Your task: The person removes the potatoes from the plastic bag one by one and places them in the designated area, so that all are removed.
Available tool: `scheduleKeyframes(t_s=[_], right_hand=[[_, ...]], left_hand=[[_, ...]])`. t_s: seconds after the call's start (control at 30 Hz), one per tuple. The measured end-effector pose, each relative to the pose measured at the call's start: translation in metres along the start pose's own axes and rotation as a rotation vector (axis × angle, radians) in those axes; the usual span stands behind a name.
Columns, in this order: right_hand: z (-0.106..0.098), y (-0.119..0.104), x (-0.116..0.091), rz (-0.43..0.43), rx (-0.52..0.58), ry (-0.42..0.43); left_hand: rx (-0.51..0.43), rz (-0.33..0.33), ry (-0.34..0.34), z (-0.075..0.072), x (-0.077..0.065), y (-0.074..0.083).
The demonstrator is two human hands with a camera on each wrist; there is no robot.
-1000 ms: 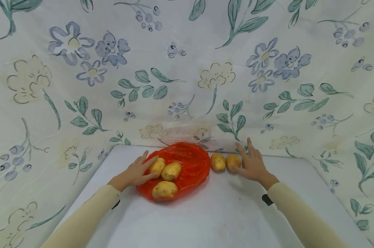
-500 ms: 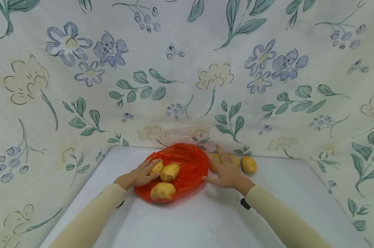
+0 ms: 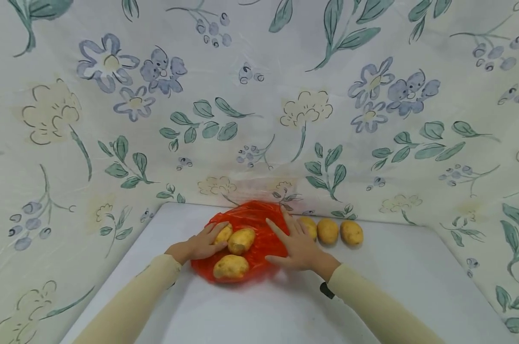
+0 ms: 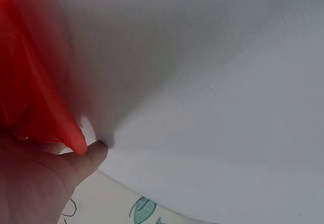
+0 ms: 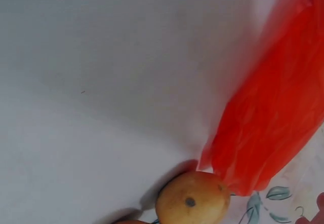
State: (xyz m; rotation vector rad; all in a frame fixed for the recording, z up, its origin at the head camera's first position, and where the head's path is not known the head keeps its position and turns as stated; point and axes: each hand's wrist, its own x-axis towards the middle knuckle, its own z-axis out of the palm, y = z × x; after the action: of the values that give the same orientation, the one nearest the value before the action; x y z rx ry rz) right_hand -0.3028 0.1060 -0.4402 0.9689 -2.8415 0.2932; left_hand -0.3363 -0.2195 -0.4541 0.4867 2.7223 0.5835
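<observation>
In the head view a red plastic bag (image 3: 259, 224) lies spread on the white table. On its left part are three potatoes: one at the upper left (image 3: 223, 234), a middle one (image 3: 241, 240) and a front one (image 3: 231, 266). My left hand (image 3: 201, 244) rests against the upper-left potato with fingers stretched, covering part of it. Over the bag's right side my right hand (image 3: 300, 246) is spread wide, holding nothing. The left wrist view has the bag's edge (image 4: 35, 92) beside my outstretched digit. Beside the bag in the right wrist view sits a potato (image 5: 195, 198).
To the right of the bag, a row of three potatoes stands near the table's back edge: a partly covered one (image 3: 308, 228), a middle one (image 3: 328, 231) and an end one (image 3: 351, 233). Floral cloth (image 3: 259, 95) hangs behind and around the white table (image 3: 251, 315).
My right hand has moved left, from the row of potatoes to over the bag's right side, uncovering the end potato. My left hand has shifted slightly right onto its potato.
</observation>
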Motion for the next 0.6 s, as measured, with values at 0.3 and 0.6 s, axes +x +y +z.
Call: scheduleKeyframes(t_s=[0.3,0.6], right_hand=[[0.001,-0.014,0.007,-0.045,-0.094,-0.011],[0.009,-0.026,0.01,-0.093,-0.142,-0.013]], left_hand=[[-0.009,0.001,0.002,-0.001,0.001,-0.001],[-0.018,-0.012,0.004,0.006,0.001,-0.002]])
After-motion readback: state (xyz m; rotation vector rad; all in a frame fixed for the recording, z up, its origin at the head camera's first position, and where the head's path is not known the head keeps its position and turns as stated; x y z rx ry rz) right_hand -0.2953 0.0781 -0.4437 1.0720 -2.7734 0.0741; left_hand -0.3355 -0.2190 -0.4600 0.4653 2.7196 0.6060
